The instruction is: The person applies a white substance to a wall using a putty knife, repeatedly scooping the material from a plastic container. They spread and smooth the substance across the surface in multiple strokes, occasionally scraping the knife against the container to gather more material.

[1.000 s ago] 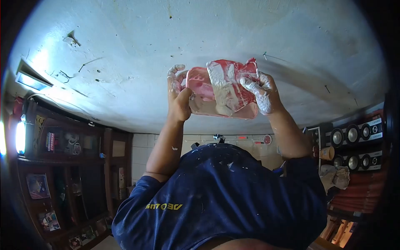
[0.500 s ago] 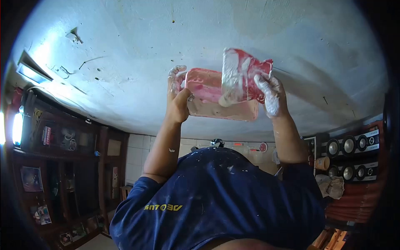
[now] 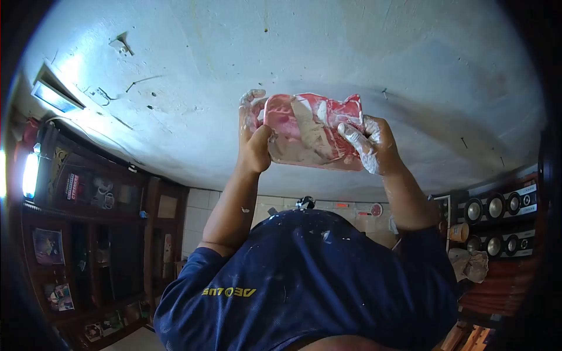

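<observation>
My left hand (image 3: pixel 254 143) grips a pink plastic tray (image 3: pixel 316 162) by its left end, thumb on the near side. Pale, wet paste lines the inside of the tray. In my right hand (image 3: pixel 374 143) is a red plastic scraper (image 3: pixel 342 114), its face smeared with the same whitish paste. The scraper lies tilted over the tray, its blade end inside the rim, apparently against the paste. White paste coats the fingers of both hands. Both arms are raised in front of a pale plastered ceiling (image 3: pixel 304 52).
A light fixture (image 3: pixel 57 96), hooks and wires stick out of the ceiling. Dark wooden shelves (image 3: pixel 111 234) with framed pictures stand at left. On the right are stacked speakers (image 3: pixel 497 206) and a crumpled cloth (image 3: pixel 470 266). A tiled wall (image 3: pixel 202 202) lies beyond.
My right hand has lowered and turned the scraper, bringing it left and down into the tray. My left hand and the tray have shifted only slightly.
</observation>
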### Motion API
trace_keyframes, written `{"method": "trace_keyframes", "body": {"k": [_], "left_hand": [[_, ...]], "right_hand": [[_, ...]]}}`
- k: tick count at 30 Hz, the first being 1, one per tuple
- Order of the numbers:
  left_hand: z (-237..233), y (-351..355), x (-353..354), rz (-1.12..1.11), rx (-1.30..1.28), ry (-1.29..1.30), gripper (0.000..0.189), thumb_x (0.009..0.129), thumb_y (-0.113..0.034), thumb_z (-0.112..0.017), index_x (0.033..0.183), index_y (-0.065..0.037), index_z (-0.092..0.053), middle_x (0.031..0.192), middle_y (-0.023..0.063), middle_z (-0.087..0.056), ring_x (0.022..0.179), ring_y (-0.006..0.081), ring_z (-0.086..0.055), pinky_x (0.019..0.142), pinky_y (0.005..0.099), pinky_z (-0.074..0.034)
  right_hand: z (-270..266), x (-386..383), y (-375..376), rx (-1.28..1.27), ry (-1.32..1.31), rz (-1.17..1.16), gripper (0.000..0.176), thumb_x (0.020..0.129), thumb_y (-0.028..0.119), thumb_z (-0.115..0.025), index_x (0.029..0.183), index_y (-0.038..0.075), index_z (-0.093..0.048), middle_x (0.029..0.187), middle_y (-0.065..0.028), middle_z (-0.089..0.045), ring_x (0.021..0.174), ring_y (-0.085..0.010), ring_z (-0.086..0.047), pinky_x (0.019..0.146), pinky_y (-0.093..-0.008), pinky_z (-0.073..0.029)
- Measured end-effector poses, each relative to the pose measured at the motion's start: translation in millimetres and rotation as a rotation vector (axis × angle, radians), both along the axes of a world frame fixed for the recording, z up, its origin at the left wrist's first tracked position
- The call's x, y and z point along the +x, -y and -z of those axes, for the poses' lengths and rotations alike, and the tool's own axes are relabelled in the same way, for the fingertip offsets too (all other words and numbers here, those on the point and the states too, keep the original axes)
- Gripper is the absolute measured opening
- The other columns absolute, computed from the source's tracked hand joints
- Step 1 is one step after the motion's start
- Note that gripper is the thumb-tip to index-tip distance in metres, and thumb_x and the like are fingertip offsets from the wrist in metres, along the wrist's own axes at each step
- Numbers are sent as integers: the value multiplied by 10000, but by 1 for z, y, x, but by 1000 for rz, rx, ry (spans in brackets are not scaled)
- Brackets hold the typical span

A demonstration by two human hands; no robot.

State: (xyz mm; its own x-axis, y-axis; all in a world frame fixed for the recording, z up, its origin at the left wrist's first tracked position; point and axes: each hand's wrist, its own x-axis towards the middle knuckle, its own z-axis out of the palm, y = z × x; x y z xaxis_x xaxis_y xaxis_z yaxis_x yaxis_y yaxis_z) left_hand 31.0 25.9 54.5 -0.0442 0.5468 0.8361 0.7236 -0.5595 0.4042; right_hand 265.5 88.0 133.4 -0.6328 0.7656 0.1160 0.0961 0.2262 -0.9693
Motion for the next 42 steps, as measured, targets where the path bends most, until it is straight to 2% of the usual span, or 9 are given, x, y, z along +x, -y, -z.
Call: {"method": "trace_keyframes", "body": {"k": [2, 5, 8, 10, 16, 18, 24, 26, 42], "left_hand": [[-30, 18, 25, 357, -228, 984, 326, 771, -111, -452, 1005, 71, -588, 1222, 230, -466, 1123, 341, -440, 947, 420, -346], [-20, 16, 7, 224, -117, 439, 496, 731, -35, -387, 1224, 18, -356, 1119, 137, -483, 971, 180, -492, 806, 297, -426], [-16, 17, 5, 261, -190, 563, 393, 737, -4, -410, 1124, 42, -455, 1128, 172, -470, 1009, 229, -487, 832, 327, -420], [-12, 10, -5, 54, 55, 98, 271, 743, 24, -439, 997, 66, -526, 1122, 214, -462, 1010, 293, -490, 848, 351, -416], [-32, 15, -2, 416, -210, 761, 288, 831, -73, -382, 1032, 50, -549, 1210, 195, -454, 1084, 271, -473, 904, 356, -394], [-43, 13, -7, 326, -70, 469, 364, 868, -149, -326, 1126, 31, -508, 1176, 130, -480, 1080, 222, -473, 908, 343, -396], [-80, 16, -11, 475, -143, 729, 380, 880, -184, -326, 1158, 15, -494, 1152, 105, -484, 1066, 213, -471, 912, 332, -387], [-86, 15, -8, 613, -60, 1120, 219, 759, -24, -546, 968, 34, -578, 1033, 130, -565, 939, 227, -545, 813, 317, -438], [-76, -16, -22, 732, -146, 1251, 340, 838, -201, -387, 1064, -3, -547, 1020, 138, -581, 929, 262, -588, 812, 387, -493]], "right_hand": [[7, -7, -5, -164, -223, -15, 165, 863, 145, -602, 916, -9, -627, 744, -14, -611, 577, -63, -544, 440, -227, -449], [7, -11, -7, -298, -224, 63, 156, 861, 144, -592, 923, 6, -628, 777, -34, -629, 606, -106, -598, 414, -247, -491], [8, -11, -10, -445, -337, 146, 155, 860, 148, -581, 944, 27, -626, 803, -50, -640, 628, -143, -619, 427, -286, -510], [0, -7, -6, -636, -444, 182, 190, 858, 163, -573, 999, 41, -610, 825, -56, -644, 661, -158, -625, 454, -290, -514], [-23, 3, -6, -703, -687, 133, 217, 872, 185, -542, 1060, 84, -585, 950, -55, -649, 738, -163, -635, 499, -273, -526], [-45, 3, -3, -664, -827, 75, 224, 879, 180, -529, 1077, 86, -575, 977, -61, -649, 798, -178, -647, 556, -290, -567], [-111, -3, -2, -426, -999, -55, 230, 869, 126, -529, 1090, 86, -578, 1044, -68, -637, 873, -198, -645, 623, -318, -593], [-135, -5, 0, -247, -1039, -145, 223, 867, 110, -533, 1083, 83, -581, 1050, -66, -636, 880, -194, -644, 641, -303, -586], [-259, -14, -23, 238, -1238, 17, 319, 865, 66, -532, 1168, -5, -461, 1108, -118, -565, 970, -228, -589, 832, -381, -545]]}}
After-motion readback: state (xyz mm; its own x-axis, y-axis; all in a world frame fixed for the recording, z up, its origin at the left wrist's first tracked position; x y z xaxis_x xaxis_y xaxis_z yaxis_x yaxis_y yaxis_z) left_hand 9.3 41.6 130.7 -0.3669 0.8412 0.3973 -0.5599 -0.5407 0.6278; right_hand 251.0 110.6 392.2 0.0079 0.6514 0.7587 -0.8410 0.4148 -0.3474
